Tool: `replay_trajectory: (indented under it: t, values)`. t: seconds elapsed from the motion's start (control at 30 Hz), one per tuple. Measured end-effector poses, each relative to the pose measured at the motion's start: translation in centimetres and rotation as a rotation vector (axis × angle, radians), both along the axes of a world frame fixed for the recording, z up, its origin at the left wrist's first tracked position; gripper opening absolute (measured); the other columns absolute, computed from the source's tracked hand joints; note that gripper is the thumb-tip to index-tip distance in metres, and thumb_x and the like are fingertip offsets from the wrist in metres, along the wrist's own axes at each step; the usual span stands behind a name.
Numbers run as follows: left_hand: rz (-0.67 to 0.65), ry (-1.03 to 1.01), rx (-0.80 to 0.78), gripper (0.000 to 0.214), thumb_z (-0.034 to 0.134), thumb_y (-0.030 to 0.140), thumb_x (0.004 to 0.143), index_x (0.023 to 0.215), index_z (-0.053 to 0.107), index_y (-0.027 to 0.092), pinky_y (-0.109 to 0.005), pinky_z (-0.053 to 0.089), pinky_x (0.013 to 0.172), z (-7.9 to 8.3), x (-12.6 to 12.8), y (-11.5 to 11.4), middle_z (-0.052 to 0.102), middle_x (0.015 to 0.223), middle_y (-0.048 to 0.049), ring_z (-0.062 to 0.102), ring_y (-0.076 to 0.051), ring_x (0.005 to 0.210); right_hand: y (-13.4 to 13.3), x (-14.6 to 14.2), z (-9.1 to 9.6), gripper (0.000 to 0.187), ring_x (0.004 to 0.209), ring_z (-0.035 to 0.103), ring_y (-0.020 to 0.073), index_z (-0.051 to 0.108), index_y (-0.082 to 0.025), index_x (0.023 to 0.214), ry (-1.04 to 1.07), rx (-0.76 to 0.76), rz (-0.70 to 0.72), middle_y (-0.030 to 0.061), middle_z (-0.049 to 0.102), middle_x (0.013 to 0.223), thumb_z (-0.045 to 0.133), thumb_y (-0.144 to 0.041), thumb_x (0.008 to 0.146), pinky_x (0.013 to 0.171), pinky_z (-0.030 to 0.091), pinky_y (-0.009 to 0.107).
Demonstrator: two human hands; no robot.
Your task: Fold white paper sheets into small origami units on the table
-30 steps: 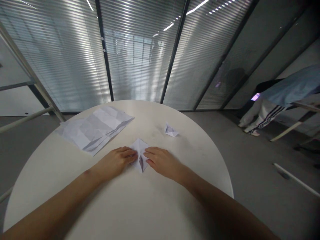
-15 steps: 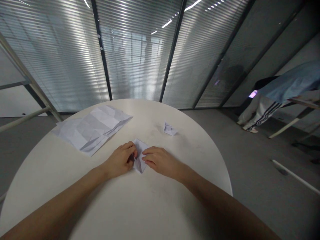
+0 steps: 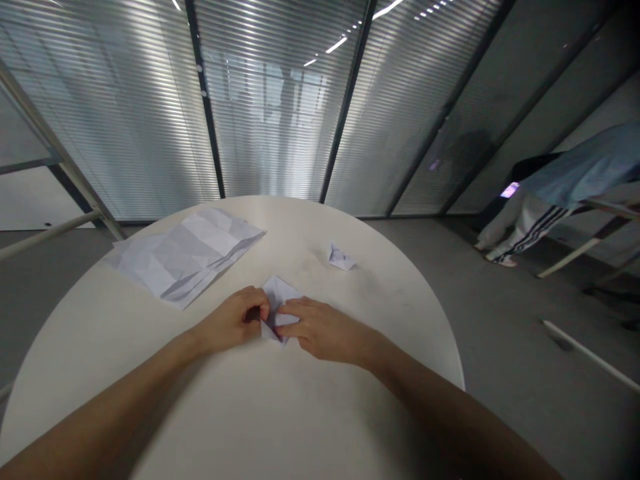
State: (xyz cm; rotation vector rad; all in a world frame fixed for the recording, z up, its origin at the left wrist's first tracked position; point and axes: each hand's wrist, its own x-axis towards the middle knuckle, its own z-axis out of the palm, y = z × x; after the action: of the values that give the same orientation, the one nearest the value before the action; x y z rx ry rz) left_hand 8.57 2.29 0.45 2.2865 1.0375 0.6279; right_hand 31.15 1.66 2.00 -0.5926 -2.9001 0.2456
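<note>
A small folded sheet of white paper [image 3: 281, 293] lies on the round white table, its lower part raised in a fold. At its left edge, my left hand [image 3: 240, 319] pinches the paper between thumb and curled fingers. My right hand [image 3: 323, 328] rests on the sheet from the right, its fingers stretched out and pressing down near the fold. The fingertips cover part of the creases. Beyond my right hand, a small folded paper piece [image 3: 341, 258] stands on the table by itself.
Creased white sheets [image 3: 190, 250] lie in a loose stack at the table's far left. The white table [image 3: 260, 420] ends in a curved edge on the right. A person [image 3: 565, 180] with a lit phone [image 3: 510, 190] is off to the right, beyond the table.
My right fingers have shifted a little left and down across the paper and spread apart. My left hand has drawn slightly left, still pinching the paper's edge.
</note>
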Motion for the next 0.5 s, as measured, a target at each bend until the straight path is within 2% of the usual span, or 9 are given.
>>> replay_trajectory:
  t: [0.1,0.23,0.37,0.43,0.5]
  values:
    - [0.04,0.022,0.056,0.014,0.051,0.018,0.075,0.087,0.057,0.018,-0.026,0.042,0.069,-0.2,0.2,-0.2,0.057,0.086,-0.0029,0.053,-0.015,0.076,0.1,0.3,0.5,0.029,0.113,0.055,0.0169,0.07,-0.023,0.098,0.04,-0.099,-0.024,0.0047,0.063,0.117,0.052,-0.008,0.081,0.1,0.039,0.033]
    - [0.086,0.097,0.204,0.029,0.057,0.03,0.081,0.108,0.055,0.02,-0.029,0.045,0.075,-1.0,0.4,-0.2,0.054,0.107,-0.0073,0.055,-0.017,0.086,1.0,0.9,0.4,0.016,0.099,0.062,0.0166,0.072,-0.019,0.084,0.107,-0.164,-0.186,0.0059,0.068,0.108,0.057,-0.013,0.08,0.091,0.045,0.031]
    - [-0.062,0.185,0.354,0.017,0.05,0.025,0.088,0.097,0.065,0.025,-0.03,0.043,0.083,-1.4,0.4,-0.2,0.057,0.105,-0.0057,0.055,-0.018,0.093,1.8,1.3,-0.3,0.005,0.103,0.06,0.0193,0.069,-0.016,0.074,0.168,-0.132,-0.342,0.0095,0.067,0.108,0.064,-0.016,0.077,0.092,0.044,0.033]
    - [-0.148,0.268,0.418,0.024,0.047,0.018,0.089,0.097,0.067,0.029,-0.032,0.041,0.083,-1.0,0.5,-0.4,0.06,0.105,-0.0042,0.054,-0.018,0.095,2.0,1.5,-0.7,0.002,0.108,0.058,0.0208,0.068,-0.016,0.076,0.194,-0.126,-0.406,0.011,0.064,0.114,0.066,-0.017,0.076,0.094,0.043,0.035]
    - [-0.207,0.344,0.44,0.03,0.047,0.014,0.088,0.106,0.064,0.031,-0.034,0.041,0.083,-0.4,0.7,-0.9,0.061,0.108,-0.0036,0.054,-0.02,0.098,2.1,1.6,-1.0,0.01,0.11,0.057,0.0205,0.068,-0.016,0.084,0.221,-0.146,-0.431,0.0112,0.061,0.119,0.067,-0.015,0.074,0.097,0.042,0.036]
